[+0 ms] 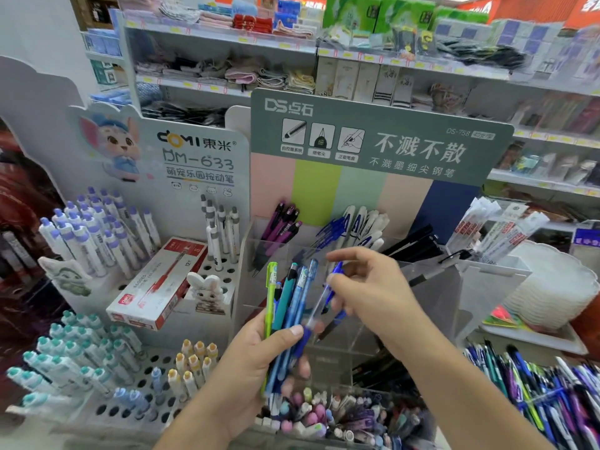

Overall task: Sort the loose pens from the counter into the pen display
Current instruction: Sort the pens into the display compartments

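Observation:
My left hand (259,362) grips a bundle of pens (289,306), green, teal and several blue, fanned upward. My right hand (367,284) pinches one clear pen with blue cap and grip (328,293), which still lies against the bundle. Both hands hover in front of the clear acrylic pen display (431,297), whose back compartments hold purple pens (282,228), blue pens (331,232), white pens (367,225) and black pens (412,245).
A white peg-hole stand (146,407) at left holds capped pens and a red-and-white pen box (159,284). A bin of mixed pens (535,401) sits at lower right, small erasers and caps (324,417) below my hands, stacked white plates (558,287) at right.

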